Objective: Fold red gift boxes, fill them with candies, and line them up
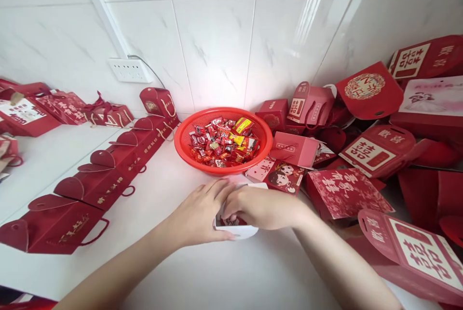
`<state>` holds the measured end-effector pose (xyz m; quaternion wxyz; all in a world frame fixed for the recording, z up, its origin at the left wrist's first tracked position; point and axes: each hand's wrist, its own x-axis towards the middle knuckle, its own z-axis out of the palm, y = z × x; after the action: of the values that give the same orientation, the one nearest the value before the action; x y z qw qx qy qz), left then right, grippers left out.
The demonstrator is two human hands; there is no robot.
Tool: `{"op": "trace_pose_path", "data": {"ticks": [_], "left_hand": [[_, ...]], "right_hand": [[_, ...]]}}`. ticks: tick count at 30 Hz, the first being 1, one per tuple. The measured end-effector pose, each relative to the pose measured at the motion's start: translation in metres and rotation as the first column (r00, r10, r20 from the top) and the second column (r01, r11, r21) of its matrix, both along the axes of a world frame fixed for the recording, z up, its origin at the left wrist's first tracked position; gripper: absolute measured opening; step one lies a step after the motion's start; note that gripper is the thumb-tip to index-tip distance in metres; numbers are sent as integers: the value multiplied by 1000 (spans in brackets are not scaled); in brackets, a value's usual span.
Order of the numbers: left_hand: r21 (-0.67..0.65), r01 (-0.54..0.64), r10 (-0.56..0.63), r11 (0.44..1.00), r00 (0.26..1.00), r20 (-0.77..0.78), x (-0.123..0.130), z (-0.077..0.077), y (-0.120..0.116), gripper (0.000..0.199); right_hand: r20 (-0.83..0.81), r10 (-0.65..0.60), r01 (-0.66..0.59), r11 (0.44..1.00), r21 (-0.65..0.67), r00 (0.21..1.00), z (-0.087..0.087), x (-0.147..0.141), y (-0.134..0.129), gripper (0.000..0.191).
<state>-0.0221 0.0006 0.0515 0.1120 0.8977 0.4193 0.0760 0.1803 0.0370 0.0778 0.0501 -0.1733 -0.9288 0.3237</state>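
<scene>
A small white-lined box is held upright on the white table, at the near middle of the scene, just on the near side of a red basket. Its left side is grasped by the left hand, with the thumb laid along the near edge; it is presumably steadied this way so that no shift is caused by the other hand. The curled fingers of the right hand are dipped into the opening, where printed red wrapping is glimpsed; whether anything is pinched by them cannot be told.

Wrapped sweets are gathered in the basket, which is probably set there to be easily reached by either hand. At left, a row of red boxes is lined up from near to far, seemingly to be kept apart from the jumbled pile of gift boxes at right. Farther left, more red boxes and bags are stood near the tiled wall.
</scene>
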Motion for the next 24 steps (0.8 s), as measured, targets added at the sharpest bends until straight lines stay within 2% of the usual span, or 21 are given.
{"op": "trace_pose_path", "data": {"ticks": [1,2,4,6,8,10,11,13,14,16,18,24], "left_hand": [[64,-26,29,998,998,-47,2,7,-5,95],[117,-33,43,993,996,-84,4,16,-10,90],[167,-2,22,986,993,-116,6,38,-17,85],[203,25,-6,979,996,-94,6,64,-11,79],[315,-82,102,946,994,-47,2,85,12,62],[402,-290,315,868,949,4,-5,98,54,49],[427,-395,437,813,900,1,-9,100,80,45],[445,-590,675,673,737,-43,-18,95,135,44],[372,-609,690,700,711,-135,-22,90,161,42],[263,-581,633,770,746,-207,-28,76,204,33],[173,-562,588,809,768,-254,-33,60,231,28],[-38,-563,529,825,795,-298,-49,24,262,35]], "right_hand": [[-90,1,-5,999,-42,996,13,10,-2,24],[-162,-63,53,997,-62,985,25,20,-4,27],[-284,-213,212,977,-35,935,44,40,-8,24],[-317,-344,364,931,5,884,55,58,-12,22],[-303,-458,496,867,59,836,59,71,-13,24],[-297,-553,607,783,135,779,59,79,-13,25],[-304,-589,652,737,176,749,59,81,-12,25],[-330,-644,721,650,238,690,58,82,-10,28],[-341,-663,744,619,252,667,58,82,-8,29],[-350,-683,767,588,257,641,56,81,-5,30],[-343,-693,773,578,262,635,54,79,-2,30],[-357,-713,797,534,280,603,50,80,4,30]]}}
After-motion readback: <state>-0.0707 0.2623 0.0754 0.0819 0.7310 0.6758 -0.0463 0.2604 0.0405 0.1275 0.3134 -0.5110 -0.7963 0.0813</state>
